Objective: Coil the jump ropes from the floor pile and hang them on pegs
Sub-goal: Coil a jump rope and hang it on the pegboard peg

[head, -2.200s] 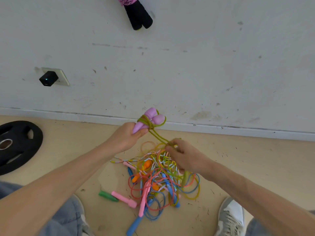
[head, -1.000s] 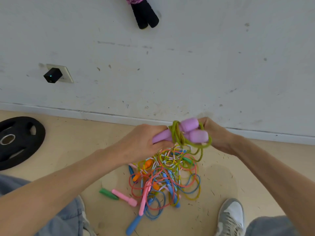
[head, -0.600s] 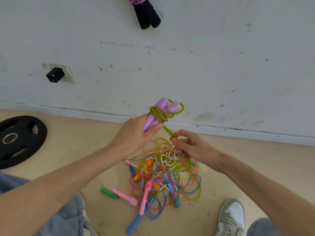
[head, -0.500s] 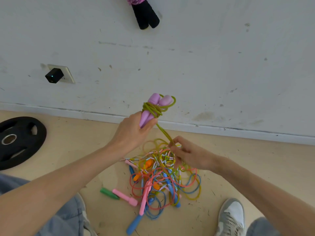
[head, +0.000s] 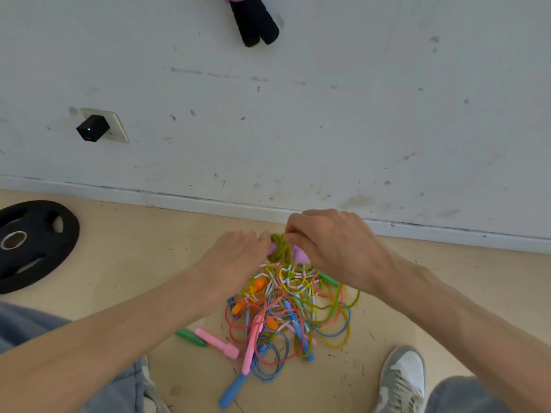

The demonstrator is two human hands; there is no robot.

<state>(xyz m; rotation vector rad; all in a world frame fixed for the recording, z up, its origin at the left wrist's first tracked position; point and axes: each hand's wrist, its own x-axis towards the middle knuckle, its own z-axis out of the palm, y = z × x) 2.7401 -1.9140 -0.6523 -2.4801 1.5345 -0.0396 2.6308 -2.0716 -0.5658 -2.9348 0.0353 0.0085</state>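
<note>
Floor [head: 143,263]: pale beige and smooth, flecked with short dark scraps; it carries the pile [head: 286,311] of jump ropes, my landmark here.
Wall [head: 328,114]: white, scuffed and marked, rising just beyond the pile, with a white skirting board [head: 179,201] along its foot.
Socket [head: 119,126]: on the wall, up and left of the pile, with a black cube plug [head: 92,128] showing a small light.
Weight plate [head: 32,242]: black, round, metal-ringed hole; flat on the floor well left of the pile.
Black handles [head: 255,23]: matte, foam-like, hanging against the wall high above the pile.
Pile: thin glossy cords in coral, blue, yellow and beaded white, looped over each other; a green handle [head: 190,338] and a pink handle [head: 217,344] lie at its left edge, and a blue handle [head: 234,391] at its near edge.
Olive-green rope [head: 280,250]: wound thickly round its lilac handles [head: 299,253], held just above the pile's far edge.
Left hand [head: 235,257]: my fingers curl round the lilac handles.
Right hand [head: 331,245]: my fingertips pinch the olive-green rope at the windings.
Shoe [head: 402,380]: grey and white, laced, on the floor to the near right of the pile.
</note>
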